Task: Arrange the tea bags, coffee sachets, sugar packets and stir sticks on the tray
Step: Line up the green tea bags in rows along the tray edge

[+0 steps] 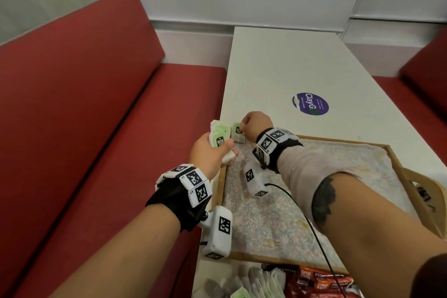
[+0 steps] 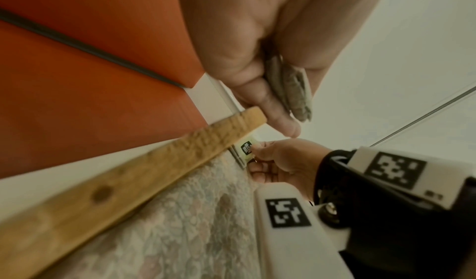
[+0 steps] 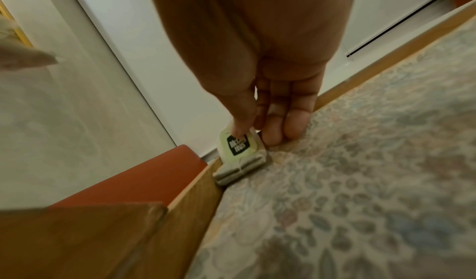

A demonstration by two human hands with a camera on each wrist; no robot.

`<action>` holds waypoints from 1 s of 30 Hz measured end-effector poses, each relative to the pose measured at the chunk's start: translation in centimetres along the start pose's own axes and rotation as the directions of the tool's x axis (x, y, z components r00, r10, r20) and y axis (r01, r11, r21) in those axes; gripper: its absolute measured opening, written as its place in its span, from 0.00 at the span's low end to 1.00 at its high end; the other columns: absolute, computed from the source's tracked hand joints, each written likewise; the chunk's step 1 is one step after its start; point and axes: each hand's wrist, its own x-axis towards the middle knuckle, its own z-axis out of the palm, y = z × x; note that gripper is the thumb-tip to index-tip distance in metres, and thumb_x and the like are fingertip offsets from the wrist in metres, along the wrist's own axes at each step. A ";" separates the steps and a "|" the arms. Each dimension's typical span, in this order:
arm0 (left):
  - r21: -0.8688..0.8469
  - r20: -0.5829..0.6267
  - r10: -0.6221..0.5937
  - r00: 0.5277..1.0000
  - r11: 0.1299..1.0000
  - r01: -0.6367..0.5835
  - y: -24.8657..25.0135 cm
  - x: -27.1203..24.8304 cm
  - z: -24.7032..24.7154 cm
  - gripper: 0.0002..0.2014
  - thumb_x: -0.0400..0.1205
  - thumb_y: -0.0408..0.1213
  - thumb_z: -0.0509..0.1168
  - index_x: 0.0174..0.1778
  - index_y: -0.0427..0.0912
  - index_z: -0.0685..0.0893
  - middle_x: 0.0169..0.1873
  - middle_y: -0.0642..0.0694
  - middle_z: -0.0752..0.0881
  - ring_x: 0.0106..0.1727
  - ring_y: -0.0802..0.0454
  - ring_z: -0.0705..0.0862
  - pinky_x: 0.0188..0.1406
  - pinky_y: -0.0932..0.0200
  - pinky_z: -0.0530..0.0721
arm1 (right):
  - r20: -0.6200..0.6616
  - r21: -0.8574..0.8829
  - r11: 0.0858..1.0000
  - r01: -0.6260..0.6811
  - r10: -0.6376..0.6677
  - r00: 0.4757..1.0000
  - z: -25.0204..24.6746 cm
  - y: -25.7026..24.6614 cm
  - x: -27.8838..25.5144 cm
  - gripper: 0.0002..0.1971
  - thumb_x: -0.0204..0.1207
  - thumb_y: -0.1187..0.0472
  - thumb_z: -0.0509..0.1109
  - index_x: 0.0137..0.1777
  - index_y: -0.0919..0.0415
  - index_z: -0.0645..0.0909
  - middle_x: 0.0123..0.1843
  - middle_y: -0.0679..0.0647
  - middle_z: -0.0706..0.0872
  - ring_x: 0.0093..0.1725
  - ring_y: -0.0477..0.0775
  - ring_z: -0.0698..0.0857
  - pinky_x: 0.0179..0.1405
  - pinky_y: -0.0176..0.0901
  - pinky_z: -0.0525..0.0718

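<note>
- Two hands work at the far left corner of the wooden tray (image 1: 394, 157), which sits on a white table (image 1: 278, 68) beside a red bench seat (image 1: 84, 104).
- Right hand (image 1: 256, 123) pinches the green-and-black tag of a small stack of tea bags (image 3: 242, 161) between thumb and forefinger; the other fingers curl down behind the stack, their tips on the tray's floral lining.
- That stack stands on edge directly under the right hand's fingertips, tucked into the tray's corner and touching the wooden rim on the side toward the left hand.
- Left hand (image 1: 208, 155) is closed around a bundle of tea bags (image 1: 219, 136), thumb lying across the printed tags and fingers wrapped beneath; the bundle fans out past the fingertips.
- From the left wrist view, the grey edges of that bundle show between thumb and fingers, held over the tray's left rim and just beside the right hand's stack, apart from it.
- Behind both wrists, toward the person, lie loose tea bags (image 1: 244, 280) and red coffee sachets (image 1: 321, 280) on the table, outside the tray's near rim.
- Beyond the right hand's knuckles, a purple round sticker (image 1: 310, 103) lies flat on the tabletop.
- Each wrist carries a black strap with white marker blocks.
</note>
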 end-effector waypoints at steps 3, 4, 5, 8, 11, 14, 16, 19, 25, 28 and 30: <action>-0.014 0.008 0.005 1.000 1.000 -0.005 0.0 0.0 0.0 0.05 0.80 0.29 0.68 0.45 0.43 0.80 0.37 0.41 0.87 0.41 0.43 0.88 0.44 0.48 0.88 | -0.003 0.017 1.000 -0.010 0.010 1.000 0.1 0.1 0.3 0.07 0.77 0.62 0.70 0.53 0.59 0.85 0.56 0.58 0.88 0.56 0.59 0.85 0.47 0.43 0.78; -0.013 0.014 0.006 1.000 1.000 -0.006 0.0 0.0 0.0 0.05 0.80 0.29 0.68 0.45 0.43 0.80 0.37 0.41 0.87 0.41 0.43 0.88 0.43 0.49 0.88 | -0.005 0.020 1.000 -0.013 0.013 1.000 0.0 0.1 0.4 0.09 0.77 0.62 0.70 0.55 0.61 0.85 0.56 0.58 0.88 0.56 0.59 0.85 0.47 0.43 0.77; -0.008 0.018 0.008 1.000 1.000 -0.008 0.1 0.0 -0.1 0.05 0.80 0.29 0.68 0.44 0.43 0.79 0.38 0.41 0.87 0.42 0.42 0.89 0.43 0.49 0.88 | -0.006 0.021 1.000 -0.014 0.014 1.000 0.0 0.1 0.4 0.09 0.77 0.61 0.71 0.56 0.61 0.85 0.56 0.58 0.88 0.56 0.59 0.85 0.47 0.43 0.77; 0.036 0.006 0.021 1.000 0.999 -0.021 0.0 0.0 -0.3 0.05 0.78 0.32 0.71 0.44 0.45 0.81 0.41 0.38 0.88 0.47 0.37 0.89 0.52 0.38 0.87 | -0.020 0.034 0.999 -0.014 0.015 1.000 0.0 0.1 0.3 0.12 0.76 0.60 0.73 0.58 0.61 0.83 0.57 0.57 0.87 0.58 0.59 0.84 0.51 0.45 0.78; 0.054 0.006 0.022 1.000 0.998 -0.022 0.0 0.0 -0.4 0.09 0.72 0.40 0.73 0.44 0.47 0.82 0.45 0.36 0.89 0.49 0.36 0.89 0.55 0.32 0.84 | -0.030 0.109 0.994 -0.025 0.029 0.999 0.2 0.4 0.4 0.13 0.75 0.59 0.73 0.59 0.59 0.80 0.58 0.58 0.86 0.56 0.61 0.85 0.55 0.48 0.81; 0.037 0.013 0.011 1.000 0.999 -0.011 0.1 -0.1 -0.3 0.07 0.77 0.35 0.72 0.45 0.45 0.81 0.42 0.39 0.88 0.47 0.38 0.89 0.53 0.38 0.86 | -0.022 0.103 0.994 -0.022 0.025 0.999 0.1 0.5 0.4 0.11 0.77 0.60 0.70 0.59 0.60 0.81 0.57 0.60 0.87 0.56 0.61 0.86 0.57 0.49 0.83; 0.010 0.024 0.006 1.000 1.000 -0.006 0.1 0.0 -0.3 0.05 0.80 0.30 0.69 0.45 0.44 0.80 0.40 0.40 0.87 0.45 0.39 0.89 0.48 0.45 0.86 | -0.021 0.058 0.998 -0.016 0.017 1.000 0.0 0.4 0.4 0.12 0.78 0.60 0.69 0.58 0.63 0.83 0.57 0.59 0.88 0.57 0.60 0.85 0.55 0.47 0.81; -0.003 0.032 0.004 0.999 1.000 -0.003 -0.1 0.2 -0.6 0.05 0.80 0.31 0.69 0.46 0.43 0.80 0.43 0.39 0.87 0.44 0.41 0.89 0.42 0.49 0.88 | -0.023 0.006 1.000 -0.012 0.013 1.000 -0.1 0.2 0.4 0.15 0.76 0.59 0.70 0.58 0.69 0.84 0.57 0.61 0.88 0.58 0.61 0.85 0.54 0.48 0.82; -0.167 0.137 -0.155 0.978 0.970 0.177 0.9 0.5 -1.0 0.04 0.84 0.31 0.61 0.53 0.38 0.77 0.41 0.42 0.83 0.34 0.55 0.85 0.27 0.64 0.86 | -0.108 0.121 0.990 0.070 -0.057 0.993 -1.1 0.4 -0.9 0.11 0.78 0.54 0.70 0.55 0.60 0.81 0.55 0.55 0.86 0.56 0.57 0.83 0.51 0.45 0.77; -0.210 0.181 -0.212 0.960 0.946 0.249 1.5 0.6 -1.2 0.07 0.85 0.25 0.55 0.50 0.41 0.76 0.45 0.40 0.81 0.39 0.50 0.82 0.26 0.63 0.86 | -0.069 0.218 0.961 0.172 -0.161 0.985 -2.3 0.3 -2.7 0.06 0.78 0.55 0.69 0.45 0.57 0.81 0.44 0.51 0.86 0.42 0.54 0.85 0.46 0.46 0.83; -0.206 0.197 -0.202 0.959 0.948 0.242 1.6 0.6 -1.3 0.10 0.85 0.21 0.53 0.51 0.39 0.75 0.48 0.40 0.80 0.43 0.49 0.81 0.27 0.64 0.86 | 0.002 0.275 0.937 0.217 -0.227 0.974 -3.2 -0.1 -4.2 0.07 0.79 0.56 0.68 0.44 0.58 0.80 0.37 0.48 0.84 0.34 0.51 0.84 0.37 0.39 0.82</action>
